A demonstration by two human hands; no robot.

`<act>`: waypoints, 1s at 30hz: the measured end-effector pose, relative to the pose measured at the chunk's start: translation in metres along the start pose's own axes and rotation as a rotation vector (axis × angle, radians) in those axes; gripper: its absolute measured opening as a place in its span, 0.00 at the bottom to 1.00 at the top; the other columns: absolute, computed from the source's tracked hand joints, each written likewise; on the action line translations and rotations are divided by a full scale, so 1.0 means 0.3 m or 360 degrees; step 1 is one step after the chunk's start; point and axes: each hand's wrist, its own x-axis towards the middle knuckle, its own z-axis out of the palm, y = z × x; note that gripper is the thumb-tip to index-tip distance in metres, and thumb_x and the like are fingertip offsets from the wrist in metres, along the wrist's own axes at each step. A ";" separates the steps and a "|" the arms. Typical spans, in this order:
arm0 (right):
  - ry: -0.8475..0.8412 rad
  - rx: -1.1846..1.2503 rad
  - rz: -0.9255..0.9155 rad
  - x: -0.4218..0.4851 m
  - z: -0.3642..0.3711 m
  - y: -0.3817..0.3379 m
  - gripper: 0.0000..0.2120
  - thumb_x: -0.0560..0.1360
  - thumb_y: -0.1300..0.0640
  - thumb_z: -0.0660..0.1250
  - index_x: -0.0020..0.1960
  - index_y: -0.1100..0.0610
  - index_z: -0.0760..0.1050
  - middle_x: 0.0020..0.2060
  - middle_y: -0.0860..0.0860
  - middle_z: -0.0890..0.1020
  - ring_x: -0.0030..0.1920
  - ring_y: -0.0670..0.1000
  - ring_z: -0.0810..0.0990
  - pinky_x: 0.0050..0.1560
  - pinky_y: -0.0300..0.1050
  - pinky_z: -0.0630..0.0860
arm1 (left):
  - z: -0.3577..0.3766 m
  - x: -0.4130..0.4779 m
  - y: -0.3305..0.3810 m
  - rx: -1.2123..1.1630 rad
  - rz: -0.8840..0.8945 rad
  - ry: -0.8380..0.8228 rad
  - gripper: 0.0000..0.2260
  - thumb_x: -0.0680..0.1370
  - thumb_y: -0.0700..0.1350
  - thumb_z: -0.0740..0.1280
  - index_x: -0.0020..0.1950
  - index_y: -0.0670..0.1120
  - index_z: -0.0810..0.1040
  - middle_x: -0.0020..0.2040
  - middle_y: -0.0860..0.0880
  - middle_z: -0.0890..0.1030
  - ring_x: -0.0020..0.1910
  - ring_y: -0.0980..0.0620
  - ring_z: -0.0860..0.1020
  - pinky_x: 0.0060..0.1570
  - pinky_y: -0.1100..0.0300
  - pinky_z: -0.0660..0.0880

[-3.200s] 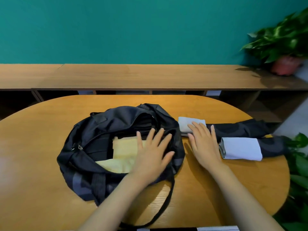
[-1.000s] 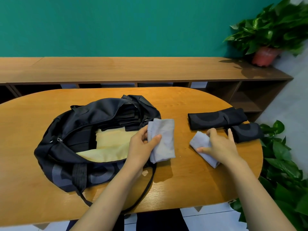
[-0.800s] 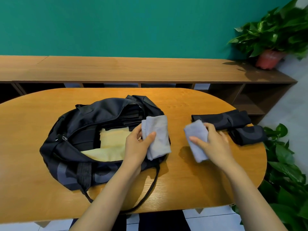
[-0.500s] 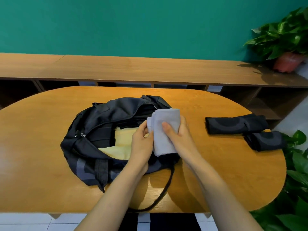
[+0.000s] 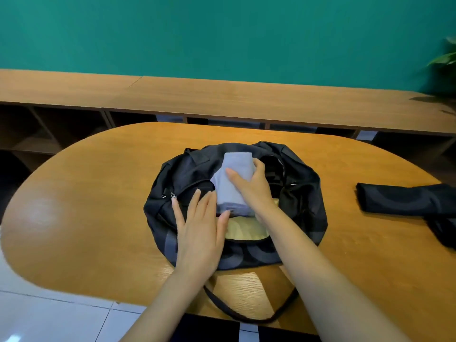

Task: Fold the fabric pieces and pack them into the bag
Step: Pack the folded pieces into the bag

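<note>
Right edge of frame: dark folded pieces (image 5: pixel 404 198) flat on the counter (image 5: pixel 98 206), well apart from the black bag (image 5: pixel 187 174) at centre. Inside the open bag, yellow fabric (image 5: pixel 246 229), partly hidden by both forearms. Over the bag's mouth, right hand (image 5: pixel 251 191) gripping folded grey fabric (image 5: pixel 234 183), thumb on top, fingers curled round its far side. Flat on the bag's near-left rim, left hand (image 5: pixel 199 230), fingers straight, thumb touching the grey fabric.

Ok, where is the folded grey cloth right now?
Head view, centre: the folded grey cloth is at the mouth of the open black bag, gripped by the right hand, beside the yellow fabric inside.
</note>
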 end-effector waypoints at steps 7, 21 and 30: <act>-0.0229 -0.0908 0.0285 0.032 0.070 0.042 0.39 0.73 0.29 0.61 0.68 0.59 0.59 0.64 0.56 0.73 0.65 0.60 0.70 0.62 0.58 0.70 | -0.015 -0.021 -0.054 -0.0052 0.0178 0.0077 0.27 0.84 0.56 0.45 0.76 0.42 0.64 0.74 0.48 0.68 0.77 0.50 0.59 0.76 0.48 0.39; 0.0104 -0.1711 -0.0926 -0.134 -0.225 0.294 0.31 0.84 0.40 0.41 0.67 0.53 0.76 0.65 0.47 0.78 0.73 0.53 0.67 0.77 0.57 0.46 | 0.116 0.238 0.120 0.0362 0.0288 -0.0408 0.26 0.82 0.60 0.47 0.78 0.52 0.59 0.80 0.43 0.45 0.78 0.39 0.44 0.75 0.40 0.46; -0.0057 -0.1911 -0.0829 -0.153 -0.223 0.368 0.32 0.83 0.38 0.39 0.65 0.50 0.78 0.64 0.46 0.79 0.73 0.56 0.67 0.74 0.64 0.44 | 0.154 0.221 0.139 0.0673 0.0198 -0.0397 0.13 0.78 0.49 0.59 0.55 0.49 0.82 0.80 0.43 0.47 0.77 0.36 0.45 0.71 0.32 0.46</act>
